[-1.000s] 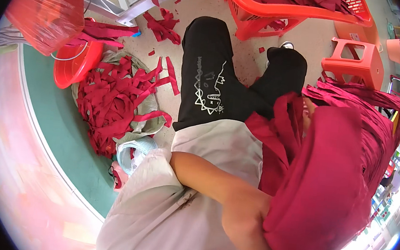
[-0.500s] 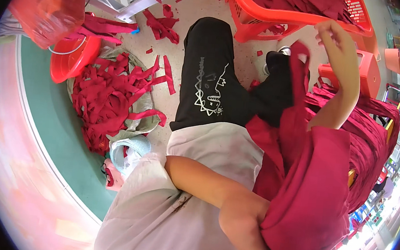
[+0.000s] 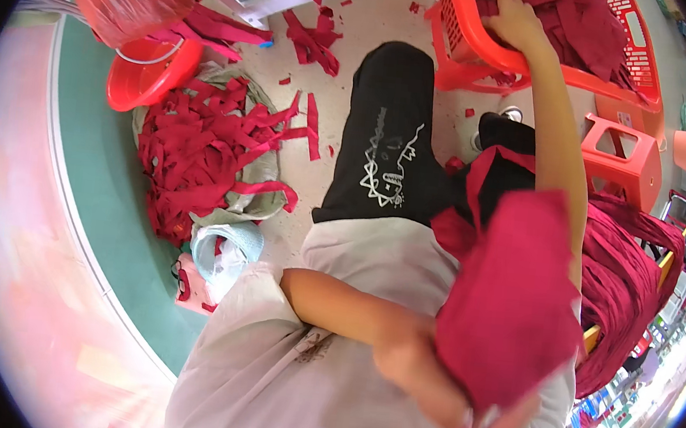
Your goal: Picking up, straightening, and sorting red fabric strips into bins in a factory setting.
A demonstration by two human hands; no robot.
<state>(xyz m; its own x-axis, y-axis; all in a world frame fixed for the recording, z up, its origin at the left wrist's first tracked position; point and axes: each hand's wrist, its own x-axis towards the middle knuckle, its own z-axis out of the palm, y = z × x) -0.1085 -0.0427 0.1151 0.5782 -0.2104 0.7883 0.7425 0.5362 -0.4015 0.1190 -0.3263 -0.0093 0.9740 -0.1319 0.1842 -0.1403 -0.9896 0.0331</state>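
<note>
My left hand [image 3: 418, 378] is low in front of my white shirt, closed on a bundle of dark red cloth [image 3: 507, 312] that hangs over my lap. My right arm stretches up and away to an orange plastic basket [image 3: 620, 84] full of the same red cloth. There my right hand [image 3: 518, 24] rests at the near rim with its fingers curled. Whether it grips the rim or cloth, I cannot tell. My black trousers [image 3: 382, 152] with a white print show between the two hands.
A heap of red cloth strips [image 3: 200, 159] lies on a grey sack on the floor at left, beside a red bucket [image 3: 145, 79]. An orange stool [image 3: 624, 163] and a tall stack of red cloth [image 3: 634, 275] stand at right. Scraps litter the floor.
My right hand has risen from the red bundle and reached out to the orange basket's rim. The bundle in my left hand has shifted a little lower.
</note>
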